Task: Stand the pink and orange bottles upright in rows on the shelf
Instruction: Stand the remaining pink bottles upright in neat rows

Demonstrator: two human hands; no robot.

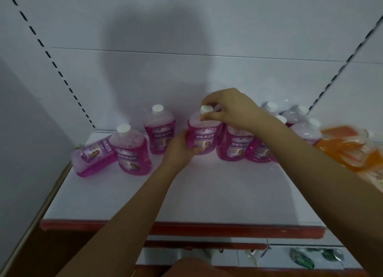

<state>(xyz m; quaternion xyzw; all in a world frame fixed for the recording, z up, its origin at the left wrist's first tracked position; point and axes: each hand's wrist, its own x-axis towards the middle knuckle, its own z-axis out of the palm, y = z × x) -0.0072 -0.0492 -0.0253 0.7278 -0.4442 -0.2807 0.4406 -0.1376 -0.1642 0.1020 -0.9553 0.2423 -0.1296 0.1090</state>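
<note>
A pink bottle with a white cap [204,136] stands upright mid-shelf. My left hand [179,150] grips its lower left side, and my right hand [230,108] pinches its cap from above. Two more pink bottles stand upright to the left, one near [132,152] and one further back [159,129]. Another pink bottle [93,156] lies on its side at the far left. Several pink bottles [234,148] stand crowded behind my right arm. Orange bottles [348,146] lie in a blurred heap at the far right.
The white shelf [186,193] has a red front edge, and a white back panel rises behind the bottles. A slotted upright [51,59] runs up the left side. Lower shelves with green packets [306,258] show below.
</note>
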